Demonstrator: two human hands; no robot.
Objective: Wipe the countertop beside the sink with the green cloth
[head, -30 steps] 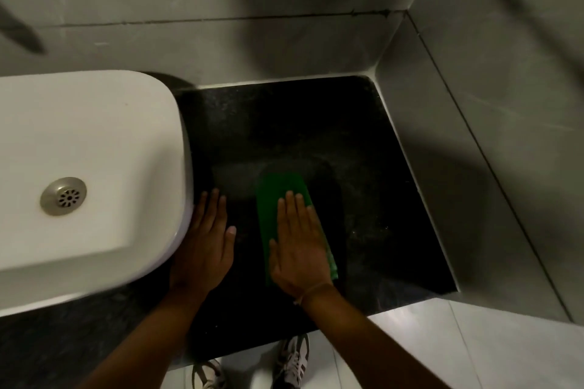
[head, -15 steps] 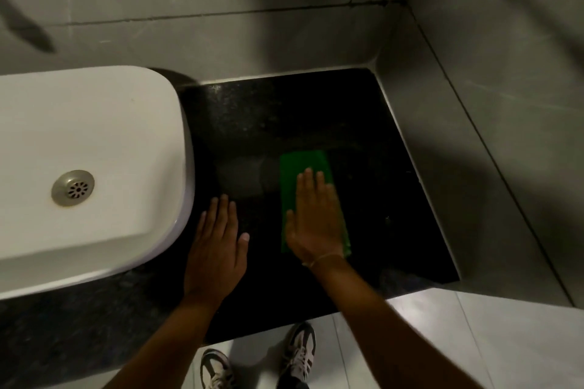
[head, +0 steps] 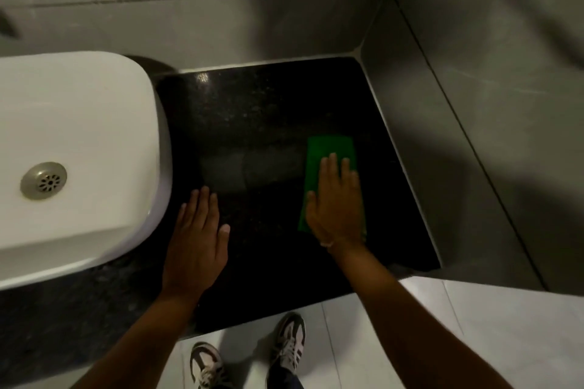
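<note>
Slid rightward, green cloth (head: 330,150) lies flat under right hand (head: 336,204).

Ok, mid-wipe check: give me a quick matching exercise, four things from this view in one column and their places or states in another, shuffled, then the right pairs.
Things:
1. green cloth
2. left hand
3. sink drain
4. right hand

Places or states:
A. flat on the bare countertop beside the white sink
B. pressed flat on the cloth
C. spread on the dark countertop, toward the right wall
D. in the floor of the sink basin

Pairs: 1-C, 2-A, 3-D, 4-B
</note>
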